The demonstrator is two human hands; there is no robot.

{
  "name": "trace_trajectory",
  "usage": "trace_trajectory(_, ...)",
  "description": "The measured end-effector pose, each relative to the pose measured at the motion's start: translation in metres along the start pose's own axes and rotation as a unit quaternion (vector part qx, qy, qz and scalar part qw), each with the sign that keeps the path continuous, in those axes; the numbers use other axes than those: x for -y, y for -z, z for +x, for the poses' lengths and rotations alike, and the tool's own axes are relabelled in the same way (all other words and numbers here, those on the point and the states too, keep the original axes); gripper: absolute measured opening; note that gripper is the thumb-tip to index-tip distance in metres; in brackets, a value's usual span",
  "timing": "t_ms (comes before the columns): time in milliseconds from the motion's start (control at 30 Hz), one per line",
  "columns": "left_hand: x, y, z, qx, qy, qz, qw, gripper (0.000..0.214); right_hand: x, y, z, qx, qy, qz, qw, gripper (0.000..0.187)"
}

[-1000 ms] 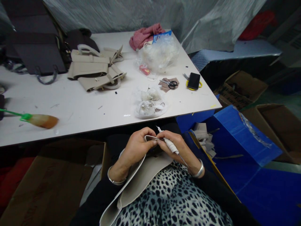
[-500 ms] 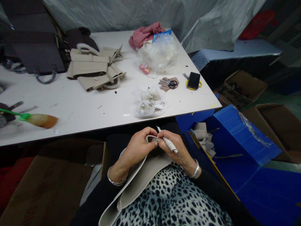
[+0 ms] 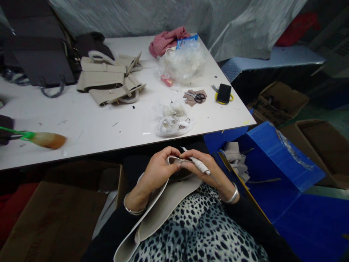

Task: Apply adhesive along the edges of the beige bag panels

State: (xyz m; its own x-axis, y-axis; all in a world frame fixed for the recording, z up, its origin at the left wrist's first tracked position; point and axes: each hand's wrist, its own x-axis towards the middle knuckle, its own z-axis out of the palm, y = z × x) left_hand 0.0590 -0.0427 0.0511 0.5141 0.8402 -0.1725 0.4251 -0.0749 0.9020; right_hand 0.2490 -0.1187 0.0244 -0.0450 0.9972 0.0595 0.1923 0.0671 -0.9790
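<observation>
Hands (image 3: 159, 168) hold pale panel (image 3: 166, 207), white tool (image 3: 201, 166), perhaps awl.

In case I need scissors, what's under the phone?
Yellow-handled scissors, poking out on either side. The phone covers their middle and hides anything else directly beneath.

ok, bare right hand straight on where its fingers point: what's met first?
Likely the bare left hand, whose fingertips face the right hand at the edge of the beige, leather-like piece. Depth is unclear, so I can't judge any gap.
</observation>
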Motion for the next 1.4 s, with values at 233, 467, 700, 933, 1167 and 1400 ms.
trace_trajectory(233, -0.001, -0.001, 0.001, 0.0, -0.01, 0.007, 1.0, 0.026, -0.008, -0.007, 0.001, -0.027, -0.004, 0.005, 1.0, 0.029)
trace_trajectory(467, 0.0, 0.002, 0.003, 0.042, -0.006, -0.012, 0.999, 0.028, -0.006, -0.009, 0.002, -0.019, -0.003, 0.004, 1.0, 0.025)
trace_trajectory(700, 0.0, 0.005, 0.004, 0.036, 0.012, -0.122, 0.992, 0.029, -0.006, -0.013, -0.004, -0.053, 0.074, -0.131, 0.987, 0.016)
trace_trajectory(933, -0.005, 0.0, 0.005, 0.045, 0.047, -0.134, 0.989, 0.029, -0.011, -0.014, -0.009, -0.073, 0.091, -0.15, 0.982, 0.015)
trace_trajectory(1167, -0.006, 0.003, 0.006, 0.044, 0.034, -0.116, 0.992, 0.027, -0.005, -0.012, -0.015, -0.072, 0.085, -0.143, 0.983, 0.013)
trace_trajectory(1400, -0.001, 0.001, 0.008, 0.047, 0.019, -0.118, 0.992, 0.029, -0.007, -0.012, -0.015, -0.079, 0.081, -0.174, 0.978, 0.016)
